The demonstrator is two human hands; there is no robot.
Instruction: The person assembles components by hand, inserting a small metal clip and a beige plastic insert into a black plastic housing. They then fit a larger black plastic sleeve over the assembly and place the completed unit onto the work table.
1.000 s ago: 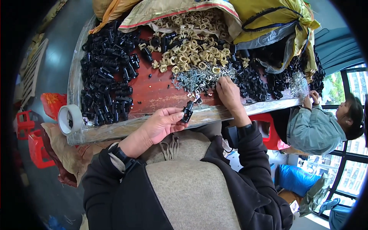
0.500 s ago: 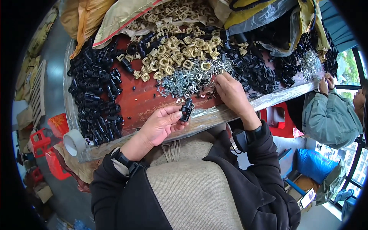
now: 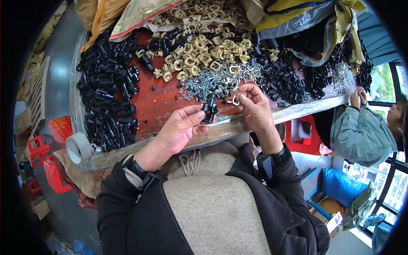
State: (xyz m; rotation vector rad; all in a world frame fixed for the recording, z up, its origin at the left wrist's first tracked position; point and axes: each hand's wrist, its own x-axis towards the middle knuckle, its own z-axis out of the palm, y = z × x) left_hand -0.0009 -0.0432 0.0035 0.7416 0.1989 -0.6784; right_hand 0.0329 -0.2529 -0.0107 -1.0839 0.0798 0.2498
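Thumb and fingertips of the left hand [image 3: 180, 128] grip a small black fitting [image 3: 209, 109], roughly cylindrical, from its left side, just above the near edge of the red tabletop [image 3: 148, 111]. Across from it, the right hand [image 3: 257, 111] has its thumb and forefinger pinched on a small pale, curved clip [image 3: 236, 100], and the clip sits at the left of those fingertips, on the side facing the fitting. Fitting and clip are near each other but apart, with the clip to the right of the fitting at about the level of its upper half; of the two hands, the right is the one nearer to the clip and the left the one nearer to the fitting. The fitting's long axis runs away from the person's body, its far end pointing toward the pile of metal clips [image 3: 204, 84] and its near end toward the person's lap, with only a slight lean to the right. The pale clip is bent, so it has no clear long axis, and which way its gap faces is too small to tell. Beige rings [image 3: 206, 51] are heaped beyond the metal pile, and a bank of black fittings [image 3: 106, 95] lies well to the left.
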